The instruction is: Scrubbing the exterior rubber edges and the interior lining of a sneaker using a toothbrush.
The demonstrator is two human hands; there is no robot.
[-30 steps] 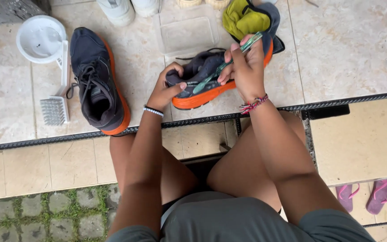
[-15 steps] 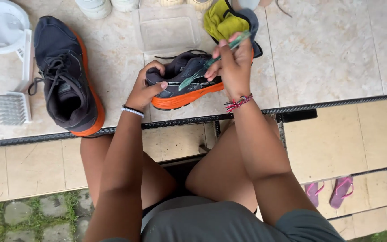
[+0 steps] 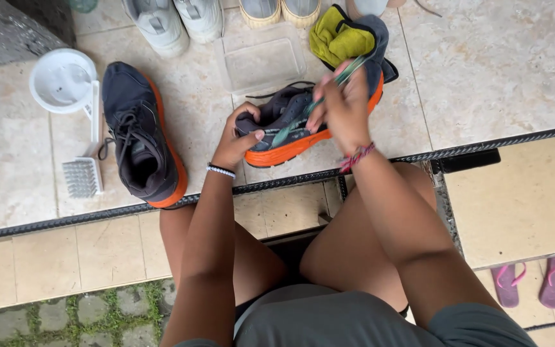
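Fingers of the right hand (image 3: 345, 106) pinch a green brush (image 3: 319, 99) against the shoe (image 3: 284, 125); the left hand (image 3: 239, 138) grips its heel, near the tiled step's front edge. Second shoe (image 3: 139, 138) lies untouched beside a white scrubber (image 3: 81, 177).

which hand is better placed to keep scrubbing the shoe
Right. The right hand already grips the toothbrush over the shoe, while the left hand is busy steadying its heel end.
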